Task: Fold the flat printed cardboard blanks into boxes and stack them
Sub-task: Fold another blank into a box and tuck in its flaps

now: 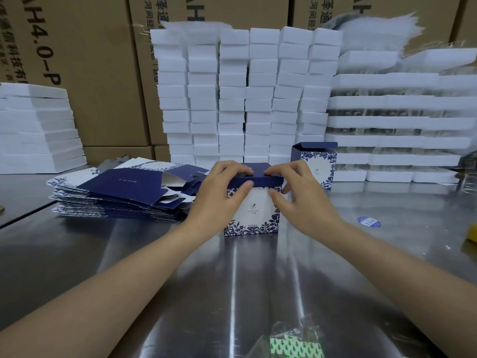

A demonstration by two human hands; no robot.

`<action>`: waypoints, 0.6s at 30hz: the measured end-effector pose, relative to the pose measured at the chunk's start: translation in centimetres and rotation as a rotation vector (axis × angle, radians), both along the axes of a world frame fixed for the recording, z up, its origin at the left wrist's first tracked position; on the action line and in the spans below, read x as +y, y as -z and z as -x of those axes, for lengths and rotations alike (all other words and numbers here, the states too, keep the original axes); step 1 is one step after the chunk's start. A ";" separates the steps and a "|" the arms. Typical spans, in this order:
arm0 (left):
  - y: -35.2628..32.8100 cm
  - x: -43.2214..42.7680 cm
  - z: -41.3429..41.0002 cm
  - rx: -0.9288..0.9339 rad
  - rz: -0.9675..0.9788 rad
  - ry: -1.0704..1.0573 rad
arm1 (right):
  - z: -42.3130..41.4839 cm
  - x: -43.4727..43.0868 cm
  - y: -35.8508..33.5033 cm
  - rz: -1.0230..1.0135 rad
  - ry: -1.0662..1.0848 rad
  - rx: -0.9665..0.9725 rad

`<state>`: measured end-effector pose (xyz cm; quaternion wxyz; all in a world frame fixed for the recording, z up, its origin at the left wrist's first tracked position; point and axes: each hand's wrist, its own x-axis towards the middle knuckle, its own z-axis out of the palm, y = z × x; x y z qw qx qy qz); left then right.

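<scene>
Both hands, left (pixel 219 192) and right (pixel 299 195), clasp the upright box (pixel 254 210), printed front facing the camera.

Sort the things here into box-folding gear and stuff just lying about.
Belongs to the job: box held by the left hand and right hand, pile of flat blanks, folded box behind.
Lying about: white foam stacks, blue sticker, clear wrapping, brown cartons.

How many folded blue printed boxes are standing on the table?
2. The centre box is held by the left hand and right hand; the rear box stands behind it to the right, lid open. Others could hide behind the hands.
</scene>
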<state>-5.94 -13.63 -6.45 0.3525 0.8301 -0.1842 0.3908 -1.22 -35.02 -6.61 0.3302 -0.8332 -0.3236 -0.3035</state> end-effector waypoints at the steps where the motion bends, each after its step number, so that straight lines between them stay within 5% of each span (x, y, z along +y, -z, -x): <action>1: 0.2 -0.1 -0.1 0.010 0.021 0.002 | -0.3 -0.1 0.0 0.008 0.024 -0.010; 10: 1.2 -1.1 0.0 0.106 0.004 0.072 | -2.3 -2.4 0.0 0.022 0.190 0.022; 18: 2.4 -1.5 0.0 0.382 -0.189 0.273 | -3.0 -3.7 0.5 0.035 0.164 0.293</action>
